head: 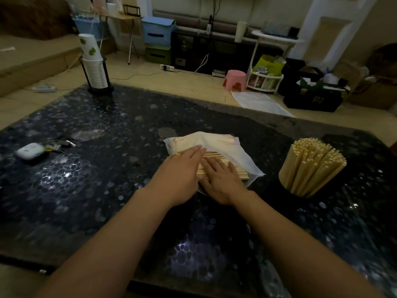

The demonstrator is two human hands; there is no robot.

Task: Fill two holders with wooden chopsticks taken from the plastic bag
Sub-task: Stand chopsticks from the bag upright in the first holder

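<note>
My left hand (pixel 182 168) and right hand (pixel 221 179) lie flat on the chopsticks (pixel 217 159) in the bag (pixel 217 143), gripping nothing; careless gathering could scatter them across the tabletop (pixel 107 168).

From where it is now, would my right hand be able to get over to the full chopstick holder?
Probably yes. The right hand rests flat on the chopsticks in the bag, and the holder stands just to its right with bare table between them.

Table (pixel 90 130): dark, pebble-patterned top.
Paper cups (pixel 93 65): stacked in a black stand at the table's far left corner.
Earbud case (pixel 30 150): white, near the table's left edge; keys (pixel 59 144) just beside it.
Pink stool (pixel 235 80): on the floor beyond the table.
</note>
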